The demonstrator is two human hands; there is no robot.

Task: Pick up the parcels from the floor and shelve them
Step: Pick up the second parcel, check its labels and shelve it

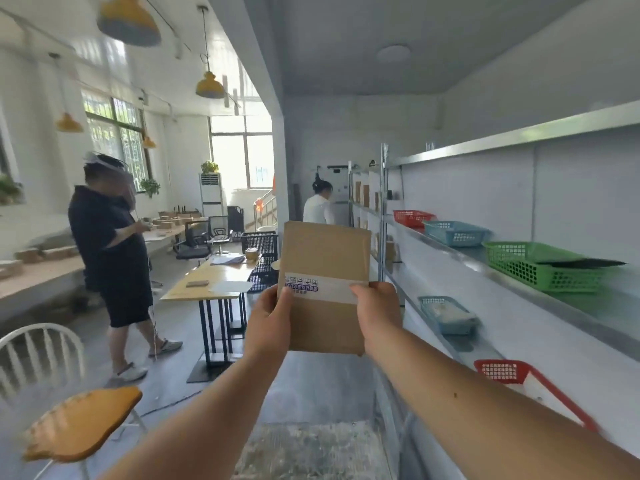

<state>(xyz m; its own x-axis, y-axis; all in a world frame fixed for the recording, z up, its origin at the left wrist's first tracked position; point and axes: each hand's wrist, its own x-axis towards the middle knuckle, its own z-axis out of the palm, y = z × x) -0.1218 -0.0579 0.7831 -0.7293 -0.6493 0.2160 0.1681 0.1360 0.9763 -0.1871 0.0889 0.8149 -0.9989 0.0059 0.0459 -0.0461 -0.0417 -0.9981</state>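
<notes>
Parcel (323, 282): flat brown card with a white tape band, held upright in mid-air at frame centre. It is off the floor and not yet on any shelf.

Left hand (273, 317): pinches the parcel's lower left edge, thumb on the front face by the tape.
Right hand (377, 313): pinches the lower right edge in the same way, thumb on the tape band.

Risks, as I judge them:
- Both grips sit low and only at the edges. The tall upper half is unsupported, so a quick swing could tip it or let it slip from the thumbs.
- The shelf (588, 317) runs along the right of the frame. The metal post (382, 216) stands just behind the parcel's right edge and could catch a corner on the turn.
- A green basket (540, 268) and a blue basket (455, 233) already sit on the shelf. A careless push could shove them.
- A person in dark clothes (110, 244) stands centre left beside the table (214, 278), well apart, so there is little risk there.
</notes>
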